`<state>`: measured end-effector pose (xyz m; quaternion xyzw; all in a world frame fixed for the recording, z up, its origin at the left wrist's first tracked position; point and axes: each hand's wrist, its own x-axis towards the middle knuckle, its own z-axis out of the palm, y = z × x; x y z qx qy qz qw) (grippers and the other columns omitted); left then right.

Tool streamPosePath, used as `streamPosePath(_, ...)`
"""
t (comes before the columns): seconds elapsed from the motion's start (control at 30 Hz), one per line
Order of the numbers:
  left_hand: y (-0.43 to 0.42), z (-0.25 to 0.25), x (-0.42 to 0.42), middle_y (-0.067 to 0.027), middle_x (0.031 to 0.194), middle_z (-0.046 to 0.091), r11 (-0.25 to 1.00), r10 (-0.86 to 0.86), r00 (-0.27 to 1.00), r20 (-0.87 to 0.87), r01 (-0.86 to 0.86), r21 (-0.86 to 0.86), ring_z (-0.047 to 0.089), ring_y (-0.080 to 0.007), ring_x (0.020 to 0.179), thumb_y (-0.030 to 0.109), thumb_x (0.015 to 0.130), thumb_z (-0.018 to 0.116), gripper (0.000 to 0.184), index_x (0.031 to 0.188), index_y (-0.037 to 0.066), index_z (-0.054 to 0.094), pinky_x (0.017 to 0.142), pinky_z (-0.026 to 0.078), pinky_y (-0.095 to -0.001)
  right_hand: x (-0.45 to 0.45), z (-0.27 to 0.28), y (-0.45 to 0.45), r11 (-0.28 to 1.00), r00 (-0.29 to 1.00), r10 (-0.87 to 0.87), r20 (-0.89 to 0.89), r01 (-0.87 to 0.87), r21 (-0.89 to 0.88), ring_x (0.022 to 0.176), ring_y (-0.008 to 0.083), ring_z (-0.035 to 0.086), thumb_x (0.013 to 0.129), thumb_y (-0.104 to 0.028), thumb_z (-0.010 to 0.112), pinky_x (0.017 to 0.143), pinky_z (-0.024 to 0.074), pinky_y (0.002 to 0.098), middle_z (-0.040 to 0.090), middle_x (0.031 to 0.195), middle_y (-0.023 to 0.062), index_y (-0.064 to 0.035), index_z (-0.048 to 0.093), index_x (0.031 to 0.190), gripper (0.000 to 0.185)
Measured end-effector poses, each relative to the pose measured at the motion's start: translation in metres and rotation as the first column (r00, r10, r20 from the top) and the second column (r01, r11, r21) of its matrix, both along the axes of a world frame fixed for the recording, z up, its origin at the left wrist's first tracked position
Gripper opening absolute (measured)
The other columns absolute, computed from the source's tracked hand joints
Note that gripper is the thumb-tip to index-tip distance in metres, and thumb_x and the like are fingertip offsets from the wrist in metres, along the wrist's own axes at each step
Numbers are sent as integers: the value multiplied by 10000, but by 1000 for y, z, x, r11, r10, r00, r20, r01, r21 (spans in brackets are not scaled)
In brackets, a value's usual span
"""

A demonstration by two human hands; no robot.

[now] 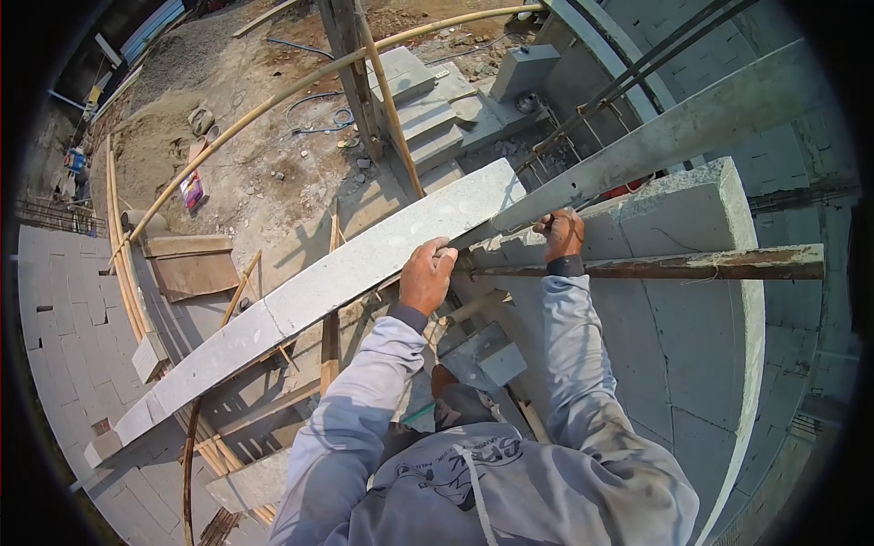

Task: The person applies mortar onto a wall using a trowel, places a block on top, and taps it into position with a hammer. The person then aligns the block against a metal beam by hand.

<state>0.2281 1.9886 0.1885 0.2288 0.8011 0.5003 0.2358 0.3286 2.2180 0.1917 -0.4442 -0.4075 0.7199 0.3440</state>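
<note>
My left hand (427,278) is closed, its fingers curled together at the near edge of a pale lightweight-block wall top (364,238). Whatever it may hold is hidden. To the right, my right hand (562,233) is closed in a pinch, just below a long grey plank (665,132) and beside the upright block wall (674,218). What lies between those fingers is too small to make out. A rusty, mortar-stained bar (701,265) runs across just below my right wrist.
Stacked grey blocks (423,109) stand beyond the wall, near a wooden post (349,77). A long bamboo pole (246,118) arches across the far side. Rebar (569,136) rises behind the plank. Far below my feet are wooden boards and a loose block (503,364).
</note>
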Motion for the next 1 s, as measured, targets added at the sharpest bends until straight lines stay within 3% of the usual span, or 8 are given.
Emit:
streamPosePath(0.13, 72, -3, -8, -185, 1014, 591, 997, -34, 998, 52, 31, 71, 596, -291, 898, 292, 838, 557, 384, 1122, 35, 569, 813, 455, -368, -4, -24, 28, 907, 957, 150, 249, -233, 351, 556, 101, 491, 852, -182, 532, 518, 414, 261, 525, 641, 19, -41, 589, 815, 156)
streamPosePath(0.17, 83, -4, -4, -187, 1037, 590, 996, -77, 997, 23, 76, 56, 591, -291, 924, 281, 841, 554, 381, 1128, 32, 566, 822, 456, -365, -4, -23, 34, 865, 936, 261, 236, -335, 373, 662, 108, 524, 802, -232, 650, 624, 432, 256, 586, 795, 22, -30, 628, 983, 272)
streamPosePath(0.33, 109, -6, -10, -184, 1104, 587, 977, -189, 982, -11, 189, 96, 558, -319, 1021, 239, 839, 520, 309, 1070, 54, 611, 877, 434, -368, -34, 1, 29, 869, 879, 470, 85, -477, 128, 636, 86, 503, 818, -281, 644, 573, 403, 230, 553, 717, -16, -49, 642, 874, 238)
streamPosePath(0.4, 100, 1, -21, -156, 957, 644, 984, -177, 972, 153, 170, 52, 603, -288, 927, 255, 820, 547, 269, 986, 67, 643, 823, 455, -350, -40, 0, 34, 823, 825, 565, 10, -565, 66, 658, 84, 512, 799, -292, 679, 597, 420, 233, 559, 716, -15, -56, 642, 858, 246)
streamPosePath(0.57, 89, -4, -20, -137, 850, 653, 947, -315, 945, 86, 306, 102, 620, -270, 822, 295, 819, 562, 275, 931, 56, 640, 756, 462, -355, -44, -2, 36, 799, 800, 599, 38, -600, 35, 734, 117, 562, 814, -309, 663, 682, 442, 253, 602, 779, 17, -46, 630, 882, 274)
streamPosePath(0.77, 75, -11, 2, -167, 826, 632, 980, -157, 965, 212, 125, 158, 605, -323, 802, 293, 823, 553, 261, 883, 45, 610, 730, 452, -387, -20, -42, 18, 926, 970, 196, 144, -231, 300, 816, 174, 573, 861, -338, 570, 747, 450, 317, 593, 936, 79, -33, 564, 1054, 360)
streamPosePath(0.87, 50, -26, 26, -88, 804, 634, 980, -121, 915, 386, 48, 193, 594, -202, 748, 297, 842, 559, 275, 908, 34, 609, 723, 451, -324, 10, -97, -2, 964, 959, 215, 183, -239, 118, 865, 216, 574, 887, -336, 481, 733, 489, 354, 589, 966, 97, -36, 524, 1064, 351)
streamPosePath(1.0, 46, -44, 44, -103, 797, 629, 977, -163, 885, 437, 82, 198, 594, -223, 750, 345, 838, 561, 315, 898, 38, 601, 720, 447, -334, 2, -84, -31, 966, 966, 90, 243, -25, -258, 822, 245, 577, 893, -304, 452, 696, 501, 362, 587, 928, 82, -50, 525, 1029, 297)
